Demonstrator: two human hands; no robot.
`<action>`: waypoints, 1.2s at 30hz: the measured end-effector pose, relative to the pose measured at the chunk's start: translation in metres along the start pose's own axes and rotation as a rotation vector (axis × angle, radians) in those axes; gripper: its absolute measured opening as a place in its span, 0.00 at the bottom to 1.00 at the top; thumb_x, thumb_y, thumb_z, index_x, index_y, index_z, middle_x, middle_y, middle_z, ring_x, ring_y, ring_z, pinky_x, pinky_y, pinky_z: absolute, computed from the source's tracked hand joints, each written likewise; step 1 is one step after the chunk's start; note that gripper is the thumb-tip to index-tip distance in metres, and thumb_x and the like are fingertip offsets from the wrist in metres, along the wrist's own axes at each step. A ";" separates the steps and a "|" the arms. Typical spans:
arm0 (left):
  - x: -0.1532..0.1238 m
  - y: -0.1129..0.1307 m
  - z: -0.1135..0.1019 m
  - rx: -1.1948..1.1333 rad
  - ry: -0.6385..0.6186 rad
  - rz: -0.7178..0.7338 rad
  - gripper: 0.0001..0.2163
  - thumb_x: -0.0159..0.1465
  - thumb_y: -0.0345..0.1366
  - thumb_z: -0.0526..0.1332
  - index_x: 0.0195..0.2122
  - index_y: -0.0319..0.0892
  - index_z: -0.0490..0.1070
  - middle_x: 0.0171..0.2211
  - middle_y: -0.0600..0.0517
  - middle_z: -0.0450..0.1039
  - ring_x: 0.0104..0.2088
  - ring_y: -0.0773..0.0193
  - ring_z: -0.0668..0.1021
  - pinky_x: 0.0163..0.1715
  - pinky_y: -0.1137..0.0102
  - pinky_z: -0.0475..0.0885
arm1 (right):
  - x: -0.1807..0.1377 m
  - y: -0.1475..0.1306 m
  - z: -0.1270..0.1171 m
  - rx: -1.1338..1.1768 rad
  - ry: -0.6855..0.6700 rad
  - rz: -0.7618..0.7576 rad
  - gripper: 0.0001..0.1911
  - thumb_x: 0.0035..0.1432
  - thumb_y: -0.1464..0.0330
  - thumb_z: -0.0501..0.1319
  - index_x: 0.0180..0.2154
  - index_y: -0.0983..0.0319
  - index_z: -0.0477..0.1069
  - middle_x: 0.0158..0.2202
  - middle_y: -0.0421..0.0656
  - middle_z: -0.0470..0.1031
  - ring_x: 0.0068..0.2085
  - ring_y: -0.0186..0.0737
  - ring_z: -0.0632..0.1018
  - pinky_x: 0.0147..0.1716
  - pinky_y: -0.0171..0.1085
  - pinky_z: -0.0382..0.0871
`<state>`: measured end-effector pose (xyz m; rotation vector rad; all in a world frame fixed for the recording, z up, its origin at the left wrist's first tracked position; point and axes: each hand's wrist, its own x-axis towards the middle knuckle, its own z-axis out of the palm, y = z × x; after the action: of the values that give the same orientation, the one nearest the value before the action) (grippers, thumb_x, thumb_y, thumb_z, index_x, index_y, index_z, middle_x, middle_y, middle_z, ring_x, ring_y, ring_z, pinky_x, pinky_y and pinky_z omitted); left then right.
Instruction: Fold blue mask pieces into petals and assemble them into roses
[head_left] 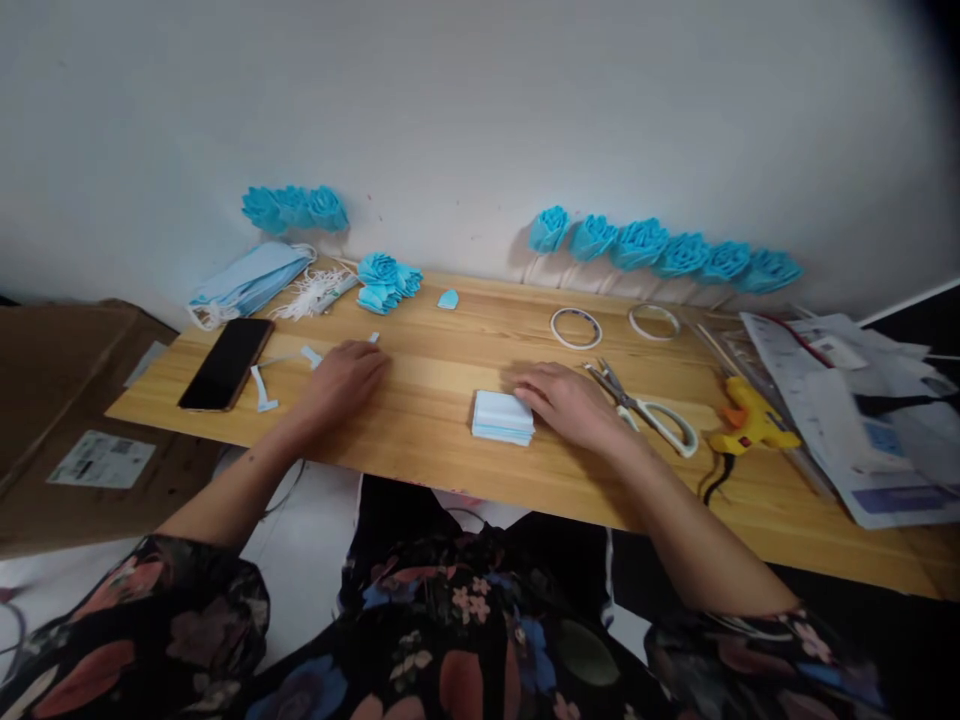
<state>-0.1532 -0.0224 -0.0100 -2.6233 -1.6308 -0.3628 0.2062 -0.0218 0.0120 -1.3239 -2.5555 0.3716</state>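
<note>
My left hand point(346, 382) rests on the wooden table point(427, 440), its fingers stretched loosely and holding nothing I can see. Small pale strips, such as a scrap point(265, 390), lie beside it. My right hand point(564, 402) lies at the right side of a neat stack of light-blue cut pieces point(501, 416). Its thumb is at the stack's corner, and the fingers extend past the back edge. Just right of that hand lie open-bladed scissors point(651, 412) with white handles. Farther back is a single small blue petal-shaped piece point(448, 299).
Blue fabric flowers point(641, 245) lean on the wall, with more flowers point(386, 282) on the table. At left are face masks point(251, 280), white cords point(315, 292) and a phone point(226, 364). Tape rolls point(576, 328), a yellow glue gun point(754, 418) and plastic packets point(855, 430) are at right.
</note>
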 end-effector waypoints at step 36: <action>0.102 0.111 0.024 -1.363 -0.238 -0.093 0.21 0.63 0.51 0.62 0.49 0.40 0.77 0.45 0.45 0.79 0.43 0.59 0.80 0.41 0.66 0.74 | 0.004 0.012 0.011 0.403 0.353 0.203 0.05 0.60 0.65 0.61 0.34 0.59 0.73 0.32 0.40 0.78 0.32 0.37 0.75 0.34 0.35 0.65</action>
<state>-0.0071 0.0214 -0.0009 -3.4885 -1.9782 -1.7598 0.2101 -0.0131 -0.0021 -1.3525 -1.9414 0.5943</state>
